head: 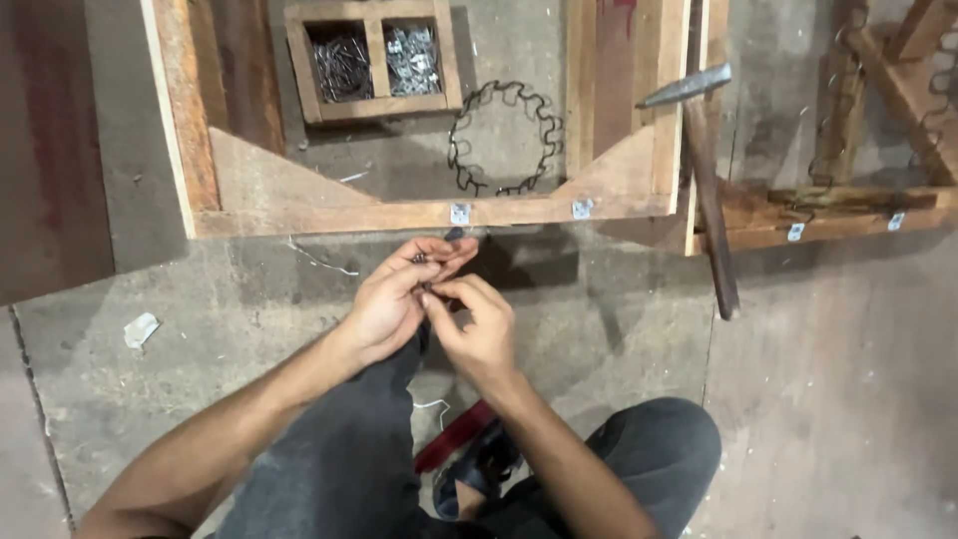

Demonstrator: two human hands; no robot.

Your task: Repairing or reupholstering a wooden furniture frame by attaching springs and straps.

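**Small metal fasteners handled in front of a wooden frame**

All places are given relative to the wooden frame (419, 213), which lies flat on the concrete floor.

Far left of the frame and below its lower rail lies a scrap of paper (140, 329). Inside the frame, at its upper edge, stands a divided wooden box (374, 103) with dark nails in one compartment and bright clips in the other. To the right of the box, still inside the frame, lies a coiled zigzag spring (504, 140). Two metal clips (460, 213) sit on the lower rail.

Just below that rail, near the clips, the hands meet. The left hand (384, 304) is half curled, its fingertips closed around a few small metal pieces (422, 259). The right hand (484, 334) touches it, with thumb and forefinger pinched together on something too small to identify.

The step in hand appears to be picking one piece out of the left hand's small stock. Any further move calls for a firm pinch and a steady left hand, so that the loose pieces do not spill.

Over the frame's right rail leans a hammer (711, 230). Further right lies a second frame (848, 215) fitted with springs.
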